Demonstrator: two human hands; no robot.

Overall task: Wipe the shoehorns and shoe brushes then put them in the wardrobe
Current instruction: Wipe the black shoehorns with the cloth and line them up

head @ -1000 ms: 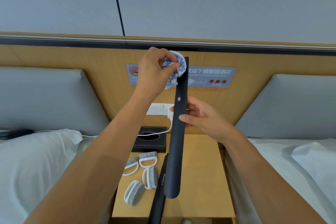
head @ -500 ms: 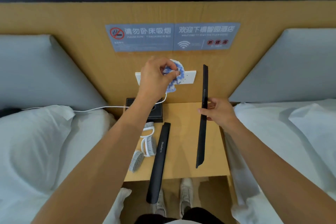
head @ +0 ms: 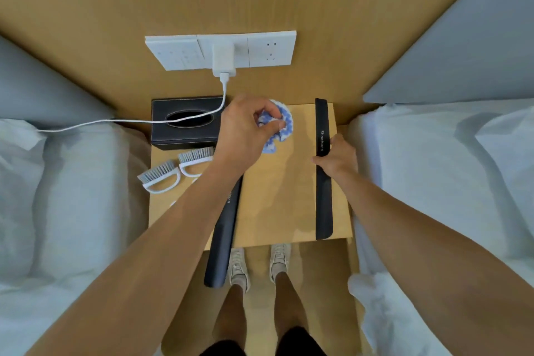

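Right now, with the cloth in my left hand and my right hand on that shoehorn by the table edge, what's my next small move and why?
Probably let go with the right hand: that shoehorn already lies flat along the nightstand's right edge. Then reach for the other shoehorn, which overhangs the front edge, while the left hand holds the cloth ready.

Two black shoehorns (head: 323, 182) (head: 224, 234) flat on nightstand; white brushes (head: 159, 178) left.

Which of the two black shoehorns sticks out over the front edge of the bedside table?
The left shoehorn, partly under the left forearm: its lower end hangs past the table edge. The right shoehorn, held by the right hand, lies fully on top.
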